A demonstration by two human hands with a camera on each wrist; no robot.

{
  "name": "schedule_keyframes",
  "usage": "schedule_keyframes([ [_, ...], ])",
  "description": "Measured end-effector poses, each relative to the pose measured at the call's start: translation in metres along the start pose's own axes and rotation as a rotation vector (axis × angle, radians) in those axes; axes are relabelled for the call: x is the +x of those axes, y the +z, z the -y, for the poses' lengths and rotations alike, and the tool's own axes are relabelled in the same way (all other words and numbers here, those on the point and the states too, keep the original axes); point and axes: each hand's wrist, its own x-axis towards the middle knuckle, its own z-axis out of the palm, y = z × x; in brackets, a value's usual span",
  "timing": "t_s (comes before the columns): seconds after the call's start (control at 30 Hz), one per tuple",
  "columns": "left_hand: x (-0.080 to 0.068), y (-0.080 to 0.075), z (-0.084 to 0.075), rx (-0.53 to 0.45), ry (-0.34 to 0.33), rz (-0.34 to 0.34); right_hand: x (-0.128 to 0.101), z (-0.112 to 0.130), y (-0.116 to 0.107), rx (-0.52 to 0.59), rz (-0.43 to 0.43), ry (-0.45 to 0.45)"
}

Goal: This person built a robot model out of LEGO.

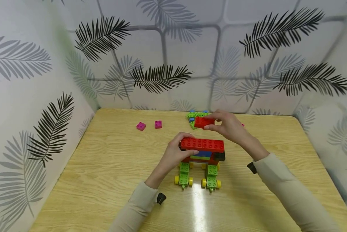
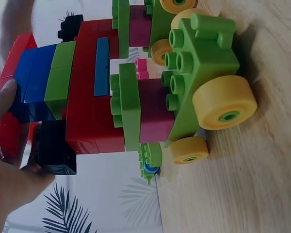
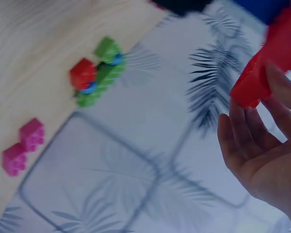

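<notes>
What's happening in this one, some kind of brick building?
A person sits at a wooden table with a toy-brick vehicle on yellow wheels. The left hand grips the vehicle at the end of its long red top layer. The right hand pinches a loose red brick in the air above and behind the vehicle, not touching it. Two pink bricks and a small green cluster lie farther back.

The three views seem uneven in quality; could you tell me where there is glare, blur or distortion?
Head view: sharp, a bright glare streak on the table, wide-angle bending at the edges. Left wrist view: the block vehicle is crisp but turned sideways. Right wrist view: motion-blurred, the red brick and the pink bricks soft.
</notes>
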Motion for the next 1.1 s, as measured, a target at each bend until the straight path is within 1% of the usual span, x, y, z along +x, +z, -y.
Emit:
schedule_keyframes([
  [0.07,-0.001,0.001,0.001,0.005,0.000,-0.004,-0.005,0.015,-0.006,-0.002,-0.006,-0.029],
  [0.2,-0.001,0.000,0.002,0.001,0.000,-0.003,-0.013,0.041,-0.014,-0.012,0.010,-0.075],
  [0.33,-0.003,0.000,0.003,-0.017,-0.011,0.005,-0.020,0.055,-0.016,-0.041,0.050,-0.074],
  [0.47,-0.002,0.000,0.003,-0.012,-0.025,-0.009,-0.025,0.056,-0.016,-0.066,0.085,-0.059],
  [0.67,-0.001,0.001,0.004,0.001,-0.043,-0.023,-0.028,0.053,-0.014,-0.118,0.141,-0.078],
  [0.87,-0.002,0.001,0.004,-0.022,-0.059,-0.027,-0.026,0.057,-0.016,-0.156,0.170,-0.108],
  [1.1,-0.002,0.002,0.004,-0.015,-0.059,-0.043,-0.023,0.063,-0.018,-0.192,0.211,-0.107],
])
